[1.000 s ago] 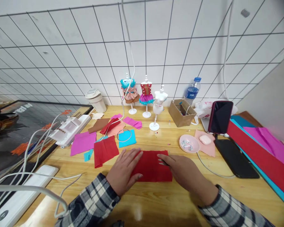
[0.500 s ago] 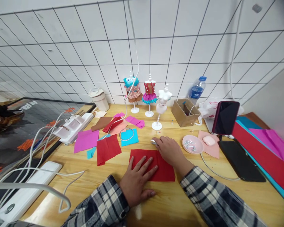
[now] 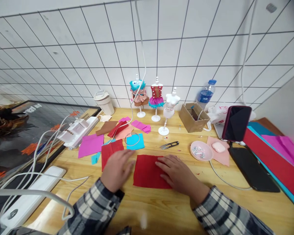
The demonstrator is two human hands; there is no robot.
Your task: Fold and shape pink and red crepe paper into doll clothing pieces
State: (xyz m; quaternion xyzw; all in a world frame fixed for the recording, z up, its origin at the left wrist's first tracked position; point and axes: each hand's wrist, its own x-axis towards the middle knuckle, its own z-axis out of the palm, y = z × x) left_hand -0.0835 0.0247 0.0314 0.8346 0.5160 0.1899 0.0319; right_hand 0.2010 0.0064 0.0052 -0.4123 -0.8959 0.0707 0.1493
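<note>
A rectangle of red cloth point(image 3: 147, 173) lies flat on the table in front of me. My right hand point(image 3: 177, 173) rests on its right side, fingers stretched out and holding nothing. My left hand point(image 3: 117, 169) is between this cloth and a smaller red cloth piece point(image 3: 109, 151), partly covering the smaller one. Its fingers are extended and nothing shows in them; whether it touches the smaller piece I cannot tell. Beyond the large cloth lie black-handled thread snips point(image 3: 170, 145). A blue cloth square point(image 3: 137, 143) with a ring point(image 3: 132, 139) on it is just beyond my left hand.
Dress forms stand at the back, one bare white form point(image 3: 170, 107) nearest. Right of them are a cardboard box point(image 3: 193, 122) and a water bottle point(image 3: 206, 94). A pink dish point(image 3: 194, 153), a black phone point(image 3: 254, 169) and cables lie right. A power strip point(image 3: 82, 130) is left.
My right hand has let go of the thread snips, leaving them on the table, and moved back onto the red cloth. My left hand has lifted off that cloth and shifted left.
</note>
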